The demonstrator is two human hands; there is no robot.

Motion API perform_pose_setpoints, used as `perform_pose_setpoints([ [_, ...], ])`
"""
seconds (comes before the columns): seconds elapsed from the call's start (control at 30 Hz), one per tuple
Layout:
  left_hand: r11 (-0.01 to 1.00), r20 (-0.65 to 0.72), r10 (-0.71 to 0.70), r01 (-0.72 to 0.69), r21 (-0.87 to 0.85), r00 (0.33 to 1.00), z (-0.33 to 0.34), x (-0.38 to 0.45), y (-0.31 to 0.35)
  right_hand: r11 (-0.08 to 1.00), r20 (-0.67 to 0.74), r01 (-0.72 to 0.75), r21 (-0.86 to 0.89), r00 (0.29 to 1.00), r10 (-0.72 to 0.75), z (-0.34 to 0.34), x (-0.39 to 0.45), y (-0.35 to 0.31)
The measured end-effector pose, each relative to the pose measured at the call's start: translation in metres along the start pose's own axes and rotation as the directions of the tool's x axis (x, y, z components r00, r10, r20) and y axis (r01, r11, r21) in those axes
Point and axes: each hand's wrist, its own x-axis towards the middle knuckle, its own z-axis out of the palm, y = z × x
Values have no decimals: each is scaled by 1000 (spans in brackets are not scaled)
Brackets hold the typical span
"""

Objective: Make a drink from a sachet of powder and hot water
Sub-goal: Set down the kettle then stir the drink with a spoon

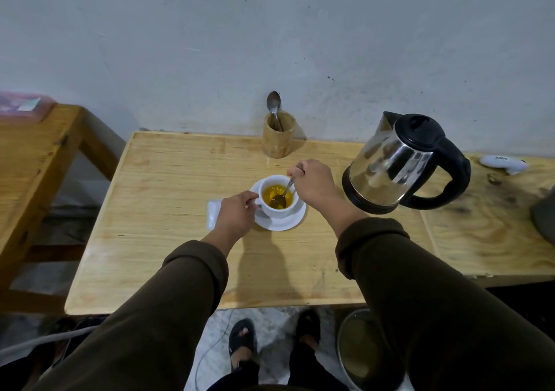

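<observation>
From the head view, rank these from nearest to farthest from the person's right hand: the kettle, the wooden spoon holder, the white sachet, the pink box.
Measured from the right hand:
1. Kettle, just to its right.
2. Wooden spoon holder, behind it by the wall; close to the kettle's distance, though slightly farther.
3. White sachet, left, beyond the cup.
4. Pink box, far left on the other table.

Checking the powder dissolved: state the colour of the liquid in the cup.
Yellow-orange liquid, seen in the head view.
</observation>
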Motion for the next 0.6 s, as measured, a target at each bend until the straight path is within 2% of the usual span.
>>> perform_pose_setpoints([
  [0.2,1000,13,-2,2,-16,1000,1,2,-3,990,-25,116,-75,993,-118,2,2,3],
  [0.43,1000,17,5,-5,-11,1000,1,4,-5,981,49,192,-36,980,-190,3,-4,-3],
  [0.6,1000,21,11,-11,-20,1000,1,4,-5,973,99,216,-84,973,-207,2,1,0],
])
